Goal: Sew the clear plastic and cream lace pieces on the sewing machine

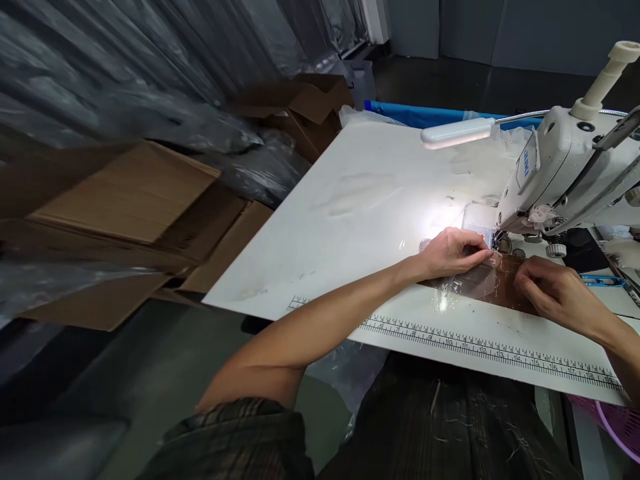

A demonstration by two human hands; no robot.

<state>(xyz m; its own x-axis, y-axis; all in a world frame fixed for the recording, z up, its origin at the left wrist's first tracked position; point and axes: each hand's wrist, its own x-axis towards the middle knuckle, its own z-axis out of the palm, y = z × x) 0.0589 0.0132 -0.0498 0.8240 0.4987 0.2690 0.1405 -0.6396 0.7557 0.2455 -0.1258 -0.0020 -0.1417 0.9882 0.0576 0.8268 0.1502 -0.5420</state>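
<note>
I read JUKI on one sewing machine [547, 170], far right; the left hand [454, 251] pinched clear plastic [477, 283], the right hand [556, 288] curled at one brown piece [511, 295], grip unclear

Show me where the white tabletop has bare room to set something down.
Widest: the tabletop between the cardboard box and left hand. A narrow strip runs between the brown material and printed ruler. Crowded: beneath the sewing machine, around the right hand.
</note>
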